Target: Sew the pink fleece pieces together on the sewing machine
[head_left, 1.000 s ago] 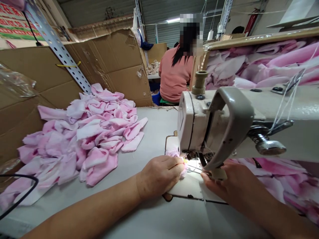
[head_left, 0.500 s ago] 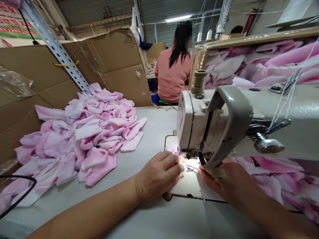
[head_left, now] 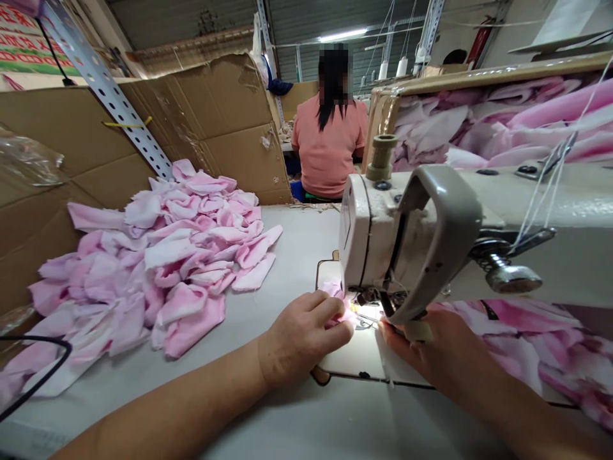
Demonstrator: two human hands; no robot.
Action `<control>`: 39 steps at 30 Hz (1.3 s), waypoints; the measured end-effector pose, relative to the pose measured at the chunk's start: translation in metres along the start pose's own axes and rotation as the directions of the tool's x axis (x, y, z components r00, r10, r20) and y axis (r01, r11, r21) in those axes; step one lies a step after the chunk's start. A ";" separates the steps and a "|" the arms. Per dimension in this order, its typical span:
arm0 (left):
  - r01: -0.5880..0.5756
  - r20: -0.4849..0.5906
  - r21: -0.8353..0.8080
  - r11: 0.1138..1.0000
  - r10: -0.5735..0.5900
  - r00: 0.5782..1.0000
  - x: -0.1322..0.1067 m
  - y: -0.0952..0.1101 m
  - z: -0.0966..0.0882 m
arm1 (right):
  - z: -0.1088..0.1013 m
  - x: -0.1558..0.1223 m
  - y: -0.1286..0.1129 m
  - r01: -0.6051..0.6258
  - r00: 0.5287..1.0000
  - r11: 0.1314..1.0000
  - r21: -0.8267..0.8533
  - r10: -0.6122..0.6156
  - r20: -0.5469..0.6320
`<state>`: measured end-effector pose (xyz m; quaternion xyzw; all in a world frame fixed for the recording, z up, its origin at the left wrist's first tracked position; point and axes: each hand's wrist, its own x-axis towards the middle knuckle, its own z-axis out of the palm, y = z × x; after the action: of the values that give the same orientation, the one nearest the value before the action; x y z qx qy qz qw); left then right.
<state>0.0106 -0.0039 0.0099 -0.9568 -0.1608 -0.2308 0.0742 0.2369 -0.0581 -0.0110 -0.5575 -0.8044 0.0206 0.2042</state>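
Note:
My left hand (head_left: 301, 338) rests on the white sewing table (head_left: 282, 396), with its fingers pinching a small piece of pink fabric (head_left: 341, 308) close to the presser foot (head_left: 378, 303) of a cream industrial sewing machine (head_left: 412, 236). My right hand (head_left: 431, 351) lies on the far side of the needle area. Its fingertips sit under the machine's curved grey guard (head_left: 431, 236), which partly hides them. What those fingers touch is hidden. A large heap of cut pink-and-white fabric pieces (head_left: 153, 255) lies on the table to my left.
Brown cardboard sheets (head_left: 205, 121) wall the table's left side beside a perforated steel upright (head_left: 105, 89). Pink fabric (head_left: 493, 121) fills a bin behind the machine. A seated person in a salmon top (head_left: 329, 147) works beyond the table. A black cable (head_left: 33, 364) crosses the lower left.
My left hand's fingers have shifted on the pink piece, leaving more of it visible. My right hand has barely moved. The seated person ahead has leaned slightly to the left.

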 end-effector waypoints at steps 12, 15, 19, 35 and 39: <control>0.159 0.133 0.086 0.983 -0.170 0.977 0.000 -0.002 0.002 | -0.001 0.000 -0.001 0.032 0.999 0.998 -0.045 -0.033 -0.022; 0.117 0.131 0.144 0.983 -0.136 0.982 -0.001 -0.002 0.002 | 0.002 -0.001 0.002 0.051 0.998 0.998 -0.040 -0.053 -0.027; 0.043 0.092 0.173 0.984 -0.060 0.994 0.002 -0.002 0.001 | 0.006 -0.002 0.007 0.061 0.998 0.998 -0.035 -0.061 -0.006; -0.147 0.130 -0.051 0.988 0.152 0.980 0.008 -0.017 -0.004 | 0.009 -0.002 0.009 0.039 0.999 0.999 -0.038 -0.039 0.002; -0.110 0.135 -0.154 0.982 0.131 0.982 0.005 -0.022 -0.002 | 0.010 -0.002 0.010 0.035 0.999 0.998 -0.044 -0.034 0.024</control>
<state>0.0068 0.0175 0.0159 -0.9818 -0.0900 -0.1669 0.0063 0.2429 -0.0544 -0.0231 -0.5475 -0.8166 0.0058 0.1827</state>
